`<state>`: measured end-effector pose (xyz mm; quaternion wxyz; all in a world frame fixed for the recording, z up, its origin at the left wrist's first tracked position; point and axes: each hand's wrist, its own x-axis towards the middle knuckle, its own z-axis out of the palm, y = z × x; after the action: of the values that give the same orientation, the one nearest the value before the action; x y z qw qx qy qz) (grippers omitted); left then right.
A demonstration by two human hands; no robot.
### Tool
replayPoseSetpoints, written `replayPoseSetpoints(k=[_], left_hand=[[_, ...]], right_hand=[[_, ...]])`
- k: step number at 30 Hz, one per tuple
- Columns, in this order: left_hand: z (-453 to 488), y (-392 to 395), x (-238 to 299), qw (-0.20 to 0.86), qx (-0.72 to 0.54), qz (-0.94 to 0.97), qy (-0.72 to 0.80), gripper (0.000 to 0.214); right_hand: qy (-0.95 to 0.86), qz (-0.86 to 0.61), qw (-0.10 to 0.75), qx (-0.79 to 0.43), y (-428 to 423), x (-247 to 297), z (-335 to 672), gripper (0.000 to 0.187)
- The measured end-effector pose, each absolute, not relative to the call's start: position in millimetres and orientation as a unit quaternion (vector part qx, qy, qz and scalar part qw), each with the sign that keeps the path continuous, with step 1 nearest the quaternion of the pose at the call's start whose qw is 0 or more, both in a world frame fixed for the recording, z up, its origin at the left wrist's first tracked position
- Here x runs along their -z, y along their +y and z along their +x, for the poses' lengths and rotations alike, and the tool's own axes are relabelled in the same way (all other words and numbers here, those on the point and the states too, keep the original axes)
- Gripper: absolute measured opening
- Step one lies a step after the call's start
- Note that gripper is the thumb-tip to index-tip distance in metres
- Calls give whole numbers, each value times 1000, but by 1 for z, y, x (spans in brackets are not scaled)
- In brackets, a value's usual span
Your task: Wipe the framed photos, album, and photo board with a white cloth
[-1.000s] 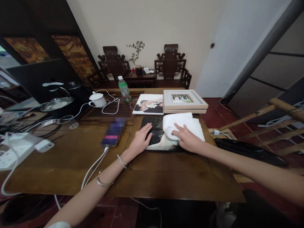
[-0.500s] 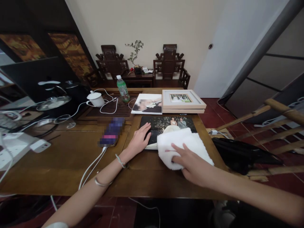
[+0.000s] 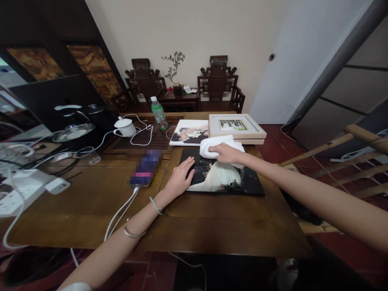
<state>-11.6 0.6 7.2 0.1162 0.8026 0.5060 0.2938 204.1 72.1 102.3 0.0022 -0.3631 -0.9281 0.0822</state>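
A dark, glossy photo panel (image 3: pixel 226 180) lies flat on the wooden table, its picture showing a long pale dress. My left hand (image 3: pixel 181 176) rests on the panel's left edge with fingers stretched out. Over the panel's far edge, my right hand (image 3: pixel 226 153) presses a white cloth (image 3: pixel 216 143), its fingers curled into the folds. The cloth covers the upper part of the picture. Just beyond lie a white-edged photo print (image 3: pixel 189 133) and a pale wooden picture frame (image 3: pixel 236 125), which sits on another frame.
Left of my left hand are a blurred phone (image 3: pixel 145 169) and its white cable. Farther back stand a green-labelled bottle (image 3: pixel 159 114) and a lidded white cup (image 3: pixel 125 127). A power strip (image 3: pixel 22 192) lies at the left; a wooden chair (image 3: pixel 363 139) stands right of the table.
My right hand has moved the cloth away from me, from the panel's near right part to its far edge. The dress in the picture is now uncovered. My left hand stays in place.
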Motion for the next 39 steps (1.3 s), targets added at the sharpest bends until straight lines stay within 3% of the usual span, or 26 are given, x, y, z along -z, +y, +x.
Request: replayPoseSetpoints(k=[9, 20, 39], left_hand=[[-13, 1, -6, 116, -289, 804, 506, 41], [-11, 0, -10, 117, -285, 803, 510, 40], [-13, 1, -7, 118, -304, 802, 500, 40]], right_hand=[[-906, -419, 19, -57, 9, -79, 204, 47], [-923, -332, -41, -192, -103, -93, 214, 54], [-912, -399, 27, -90, 70, -95, 180, 44]])
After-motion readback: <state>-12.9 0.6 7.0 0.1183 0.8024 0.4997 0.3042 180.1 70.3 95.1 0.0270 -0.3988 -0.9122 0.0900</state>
